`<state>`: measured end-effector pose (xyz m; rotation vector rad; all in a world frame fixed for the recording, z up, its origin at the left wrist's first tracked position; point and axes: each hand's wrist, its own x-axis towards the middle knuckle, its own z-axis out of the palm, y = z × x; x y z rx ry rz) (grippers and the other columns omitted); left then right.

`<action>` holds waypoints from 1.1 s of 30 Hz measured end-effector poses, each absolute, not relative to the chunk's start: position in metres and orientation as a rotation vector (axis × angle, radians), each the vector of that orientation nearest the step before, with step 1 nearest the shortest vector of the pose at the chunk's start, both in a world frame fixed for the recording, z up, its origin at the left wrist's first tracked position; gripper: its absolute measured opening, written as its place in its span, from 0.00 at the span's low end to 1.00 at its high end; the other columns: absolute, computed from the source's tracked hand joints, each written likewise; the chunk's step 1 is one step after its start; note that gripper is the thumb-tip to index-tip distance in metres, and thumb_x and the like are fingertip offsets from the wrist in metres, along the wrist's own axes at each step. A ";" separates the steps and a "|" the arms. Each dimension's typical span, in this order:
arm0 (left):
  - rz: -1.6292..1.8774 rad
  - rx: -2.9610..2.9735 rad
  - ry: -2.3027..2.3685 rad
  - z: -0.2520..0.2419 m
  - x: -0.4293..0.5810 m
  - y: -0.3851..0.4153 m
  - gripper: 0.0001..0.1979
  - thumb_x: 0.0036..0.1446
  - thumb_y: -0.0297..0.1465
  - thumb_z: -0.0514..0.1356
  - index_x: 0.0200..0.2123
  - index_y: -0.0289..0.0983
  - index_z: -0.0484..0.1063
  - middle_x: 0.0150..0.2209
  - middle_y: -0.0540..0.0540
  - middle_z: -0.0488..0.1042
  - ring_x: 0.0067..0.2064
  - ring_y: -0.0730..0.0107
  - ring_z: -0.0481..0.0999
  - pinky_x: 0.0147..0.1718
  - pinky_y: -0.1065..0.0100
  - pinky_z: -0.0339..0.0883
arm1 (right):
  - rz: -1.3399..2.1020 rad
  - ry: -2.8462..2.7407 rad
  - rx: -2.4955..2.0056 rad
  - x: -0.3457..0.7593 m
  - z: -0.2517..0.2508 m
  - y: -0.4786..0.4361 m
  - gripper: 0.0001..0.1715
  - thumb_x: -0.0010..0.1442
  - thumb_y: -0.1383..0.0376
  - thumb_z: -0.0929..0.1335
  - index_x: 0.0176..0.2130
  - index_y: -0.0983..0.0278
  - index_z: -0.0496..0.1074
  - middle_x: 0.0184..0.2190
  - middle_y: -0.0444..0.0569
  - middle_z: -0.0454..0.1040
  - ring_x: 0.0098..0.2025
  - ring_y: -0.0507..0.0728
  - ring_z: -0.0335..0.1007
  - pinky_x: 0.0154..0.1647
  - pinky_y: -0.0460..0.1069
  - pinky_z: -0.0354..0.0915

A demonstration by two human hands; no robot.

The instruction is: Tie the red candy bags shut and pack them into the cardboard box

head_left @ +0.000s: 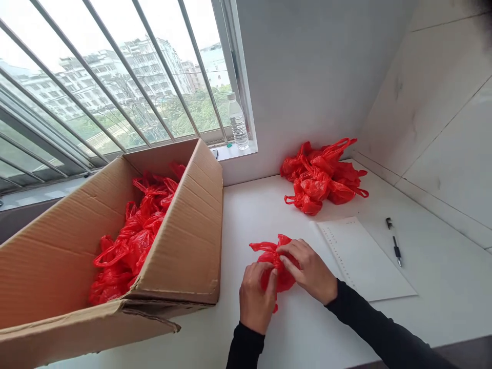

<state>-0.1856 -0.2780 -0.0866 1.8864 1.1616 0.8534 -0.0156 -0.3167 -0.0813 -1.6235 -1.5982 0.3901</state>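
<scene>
A knotted red plastic bag [285, 281] lies on the white table in front of me, one loop of it spread toward the left. My left hand [258, 292] grips the bag from the near left, thumb and fingers closed on the plastic. From the right, my right hand [307, 266] pinches the same bag close to its knot. The two hands are only a short way apart, and the fingers partly cover the knot. What the bag contains is hidden.
At left stands an open cardboard box [184, 241] holding many red bags [142, 230]. More red bags [319, 179] are heaped by the wall. A paper pad [365, 261] and a pen [395, 248] lie at right. A water bottle [238, 125] stands on the windowsill.
</scene>
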 end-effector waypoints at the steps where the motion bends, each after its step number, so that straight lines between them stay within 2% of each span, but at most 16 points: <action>1: 0.871 1.877 1.178 -0.088 -0.189 -0.278 0.08 0.60 0.39 0.61 0.38 0.43 0.78 0.39 0.45 0.79 0.44 0.57 0.77 0.45 0.59 0.71 | 0.385 -1.589 -1.637 -0.013 -0.080 -0.320 0.11 0.66 0.68 0.63 0.42 0.58 0.73 0.40 0.48 0.77 0.45 0.60 0.71 0.48 0.57 0.69; 3: 0.926 1.827 1.239 -0.093 -0.199 -0.277 0.11 0.62 0.40 0.59 0.35 0.41 0.77 0.37 0.45 0.79 0.41 0.58 0.77 0.42 0.60 0.71 | 0.369 -1.539 -1.690 -0.003 -0.078 -0.330 0.10 0.67 0.67 0.62 0.40 0.58 0.72 0.38 0.48 0.77 0.42 0.60 0.71 0.44 0.55 0.70; 7: 1.049 1.686 1.404 -0.099 -0.217 -0.279 0.14 0.65 0.42 0.54 0.38 0.39 0.73 0.39 0.42 0.77 0.40 0.59 0.78 0.41 0.59 0.73 | 0.315 -1.367 -1.837 0.024 -0.075 -0.346 0.10 0.68 0.64 0.61 0.41 0.59 0.70 0.38 0.50 0.76 0.40 0.61 0.71 0.40 0.57 0.70; 9: 1.070 1.678 1.420 -0.095 -0.214 -0.283 0.14 0.65 0.40 0.54 0.46 0.39 0.72 0.47 0.40 0.76 0.47 0.56 0.77 0.45 0.57 0.73 | 0.302 -1.347 -1.861 0.031 -0.074 -0.347 0.10 0.66 0.64 0.61 0.44 0.59 0.69 0.43 0.52 0.75 0.46 0.63 0.70 0.44 0.59 0.69; 11: 1.052 1.794 1.338 -0.088 -0.203 -0.285 0.19 0.63 0.38 0.57 0.56 0.42 0.69 0.55 0.39 0.72 0.56 0.54 0.72 0.53 0.54 0.69 | 0.330 -1.413 -1.834 0.030 -0.072 -0.343 0.16 0.65 0.64 0.63 0.52 0.58 0.67 0.51 0.52 0.73 0.55 0.64 0.66 0.53 0.61 0.67; 12: 1.029 1.875 1.274 -0.084 -0.196 -0.285 0.21 0.61 0.37 0.59 0.57 0.43 0.69 0.57 0.40 0.71 0.58 0.53 0.70 0.55 0.53 0.67 | 0.366 -1.469 -1.811 0.028 -0.070 -0.340 0.20 0.64 0.63 0.64 0.56 0.58 0.65 0.53 0.51 0.72 0.57 0.63 0.64 0.56 0.61 0.65; 14: 0.982 2.004 1.168 -0.076 -0.183 -0.281 0.16 0.60 0.35 0.61 0.52 0.44 0.74 0.51 0.41 0.74 0.54 0.53 0.72 0.53 0.53 0.68 | 0.476 -1.585 -1.771 0.024 -0.065 -0.332 0.19 0.65 0.61 0.65 0.56 0.56 0.66 0.51 0.50 0.73 0.54 0.63 0.66 0.57 0.61 0.64; 16: 0.959 2.031 1.145 -0.071 -0.177 -0.276 0.09 0.63 0.34 0.59 0.44 0.43 0.78 0.44 0.43 0.76 0.48 0.57 0.74 0.47 0.57 0.71 | 0.597 -1.628 -1.762 0.024 -0.059 -0.327 0.11 0.67 0.59 0.64 0.47 0.57 0.71 0.44 0.48 0.75 0.49 0.61 0.69 0.53 0.60 0.66; 18: 0.969 1.974 1.189 -0.068 -0.178 -0.270 0.09 0.65 0.35 0.56 0.40 0.42 0.77 0.41 0.44 0.77 0.45 0.60 0.75 0.43 0.61 0.71 | 0.680 -1.545 -1.783 0.031 -0.055 -0.327 0.12 0.69 0.57 0.61 0.41 0.58 0.71 0.40 0.48 0.75 0.45 0.60 0.70 0.49 0.57 0.66; 22: 1.059 1.611 1.396 -0.066 -0.187 -0.266 0.11 0.64 0.40 0.58 0.42 0.40 0.76 0.42 0.45 0.78 0.44 0.62 0.76 0.43 0.65 0.71 | 0.785 -1.123 -1.863 0.053 -0.053 -0.337 0.14 0.69 0.51 0.61 0.42 0.57 0.67 0.36 0.44 0.75 0.39 0.57 0.71 0.42 0.52 0.68; 24: 1.121 1.430 1.450 -0.064 -0.186 -0.267 0.14 0.65 0.42 0.57 0.46 0.40 0.75 0.45 0.44 0.77 0.46 0.61 0.76 0.46 0.64 0.70 | 0.823 -0.992 -1.862 0.060 -0.054 -0.343 0.15 0.69 0.50 0.60 0.44 0.57 0.66 0.35 0.43 0.75 0.37 0.56 0.72 0.39 0.51 0.68; 28: 1.194 1.576 1.361 -0.052 -0.174 -0.271 0.21 0.61 0.40 0.60 0.57 0.44 0.70 0.51 0.44 0.74 0.53 0.58 0.73 0.54 0.59 0.64 | 0.883 -0.982 -1.880 0.061 -0.046 -0.345 0.17 0.67 0.48 0.63 0.44 0.57 0.66 0.38 0.44 0.76 0.39 0.56 0.73 0.44 0.51 0.68; 30: 1.151 1.703 1.307 -0.042 -0.169 -0.270 0.18 0.58 0.38 0.64 0.52 0.44 0.74 0.48 0.45 0.74 0.50 0.59 0.73 0.51 0.60 0.64 | 0.871 -0.985 -1.922 0.059 -0.038 -0.343 0.18 0.66 0.46 0.64 0.42 0.56 0.67 0.40 0.44 0.76 0.42 0.56 0.73 0.47 0.52 0.68; 33: 1.095 1.647 1.323 -0.030 -0.167 -0.265 0.07 0.59 0.38 0.63 0.37 0.42 0.77 0.38 0.48 0.74 0.42 0.64 0.73 0.44 0.65 0.65 | 0.803 -0.971 -1.982 0.058 -0.029 -0.340 0.16 0.66 0.47 0.64 0.41 0.56 0.68 0.43 0.45 0.76 0.46 0.58 0.73 0.48 0.53 0.67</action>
